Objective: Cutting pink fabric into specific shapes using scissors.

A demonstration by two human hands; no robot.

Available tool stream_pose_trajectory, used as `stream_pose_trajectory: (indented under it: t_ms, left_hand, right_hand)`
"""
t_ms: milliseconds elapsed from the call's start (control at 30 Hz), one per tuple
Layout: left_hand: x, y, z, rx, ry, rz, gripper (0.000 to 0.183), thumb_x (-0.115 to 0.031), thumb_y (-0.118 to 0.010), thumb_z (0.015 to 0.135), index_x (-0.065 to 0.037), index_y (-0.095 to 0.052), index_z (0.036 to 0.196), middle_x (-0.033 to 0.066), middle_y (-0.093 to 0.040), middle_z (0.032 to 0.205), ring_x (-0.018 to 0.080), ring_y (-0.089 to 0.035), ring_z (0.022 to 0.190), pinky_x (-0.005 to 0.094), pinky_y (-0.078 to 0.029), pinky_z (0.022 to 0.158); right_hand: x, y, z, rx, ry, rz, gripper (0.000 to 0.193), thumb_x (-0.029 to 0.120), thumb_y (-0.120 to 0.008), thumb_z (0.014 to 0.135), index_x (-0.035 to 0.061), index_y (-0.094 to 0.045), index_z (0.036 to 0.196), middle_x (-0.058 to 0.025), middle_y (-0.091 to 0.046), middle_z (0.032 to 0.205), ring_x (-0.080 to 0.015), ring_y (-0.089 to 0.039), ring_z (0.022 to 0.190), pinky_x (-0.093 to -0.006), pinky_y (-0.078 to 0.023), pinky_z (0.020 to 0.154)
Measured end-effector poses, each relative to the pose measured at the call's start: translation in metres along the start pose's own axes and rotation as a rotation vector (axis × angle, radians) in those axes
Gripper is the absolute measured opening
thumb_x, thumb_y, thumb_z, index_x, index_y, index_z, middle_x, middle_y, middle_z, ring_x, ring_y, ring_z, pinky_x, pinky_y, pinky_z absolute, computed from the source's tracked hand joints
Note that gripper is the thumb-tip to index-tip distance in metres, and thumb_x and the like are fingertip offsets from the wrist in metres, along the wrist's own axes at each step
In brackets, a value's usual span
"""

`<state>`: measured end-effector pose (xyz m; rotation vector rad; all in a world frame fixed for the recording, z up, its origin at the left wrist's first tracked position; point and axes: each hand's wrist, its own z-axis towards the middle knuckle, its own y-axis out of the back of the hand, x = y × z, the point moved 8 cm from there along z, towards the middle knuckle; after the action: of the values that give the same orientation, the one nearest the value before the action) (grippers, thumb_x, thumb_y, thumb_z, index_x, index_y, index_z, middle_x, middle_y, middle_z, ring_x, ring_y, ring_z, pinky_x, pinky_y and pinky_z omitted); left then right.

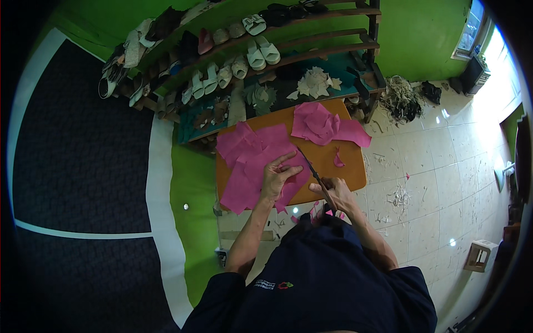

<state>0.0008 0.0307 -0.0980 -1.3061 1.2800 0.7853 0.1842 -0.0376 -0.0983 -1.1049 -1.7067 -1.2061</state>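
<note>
My right hand [337, 194] is closed around the handles of a pair of dark long-bladed scissors [315, 173]. The blades point up and left, along the right edge of the pink sheet material [244, 177]. Just left of the blades is my left hand [277, 176], its thumb and index finger apart over the pink material; its other fingers are partly hidden. Overlapping pink pieces cover the left part of an orange-brown table [333, 183]. More pink pieces [316, 123] lie heaped at its far right, with a small curled pink scrap [338, 158] nearer me.
Behind the table stands a wooden rack [319, 55] with sandals and shoes, pale cut pieces [315, 83] on its lower shelf. Scraps [398, 195] litter the tiled floor at right, with a larger scrap pile [402, 100] by the rack. A small stool-like box [481, 255] stands farther right.
</note>
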Motion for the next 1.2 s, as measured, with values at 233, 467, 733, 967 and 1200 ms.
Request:
stream_pose_trajectory:
  t_ms: [233,467,733,967,1200]
  left_hand:
    - [0.004,-0.003,-0.003,0.043,0.027,-0.019,0.053,0.004,-0.075,0.081,-0.003,-0.060,0.131,0.0064,-0.073,0.081,0.0067,-0.067,0.068,0.0202,-0.056,0.062]
    - [0.000,-0.005,-0.005,0.049,0.030,-0.031,0.054,0.005,-0.075,0.080,-0.002,-0.060,0.131,0.0068,-0.073,0.081,0.0097,-0.070,0.071,0.0218,-0.059,0.066]
    - [0.006,-0.009,-0.009,0.107,0.106,0.014,0.053,0.006,-0.075,0.079,-0.003,-0.061,0.129,0.0049,-0.072,0.079,0.0097,-0.070,0.072,0.0225,-0.059,0.067]
    - [0.011,-0.016,-0.014,0.125,0.152,-0.011,0.054,0.006,-0.076,0.079,-0.003,-0.062,0.130,0.0050,-0.072,0.082,0.0102,-0.070,0.074,0.0236,-0.059,0.072]
    - [0.037,0.006,-0.008,0.134,0.189,0.068,0.056,0.004,-0.076,0.079,-0.004,-0.060,0.132,0.0010,-0.069,0.079,0.0111,-0.069,0.081,0.0244,-0.059,0.077]
  right_hand:
    - [0.007,0.003,-0.003,0.002,-0.013,-0.002,0.074,0.067,-0.068,0.081,-0.0057,-0.061,0.071,-0.0085,-0.049,0.056,-0.0175,-0.047,0.055,-0.0406,-0.037,0.054]
    - [-0.005,0.003,-0.004,-0.011,-0.071,0.023,0.075,0.067,-0.073,0.076,-0.0060,-0.060,0.063,-0.0074,-0.050,0.052,-0.0158,-0.051,0.053,-0.0381,-0.039,0.050]
    - [-0.008,0.002,-0.002,-0.016,-0.028,-0.015,0.074,0.067,-0.073,0.076,-0.0052,-0.062,0.063,-0.0070,-0.050,0.051,-0.0162,-0.051,0.051,-0.0383,-0.039,0.049]
    - [-0.016,0.005,-0.002,-0.015,-0.043,-0.029,0.075,0.067,-0.073,0.076,-0.0056,-0.062,0.063,-0.0071,-0.048,0.048,-0.0162,-0.050,0.047,-0.0388,-0.039,0.048]
    - [-0.035,0.001,-0.004,0.004,-0.094,-0.099,0.074,0.067,-0.074,0.075,-0.0061,-0.067,0.068,-0.0079,-0.052,0.048,-0.0189,-0.055,0.048,-0.0385,-0.042,0.049]
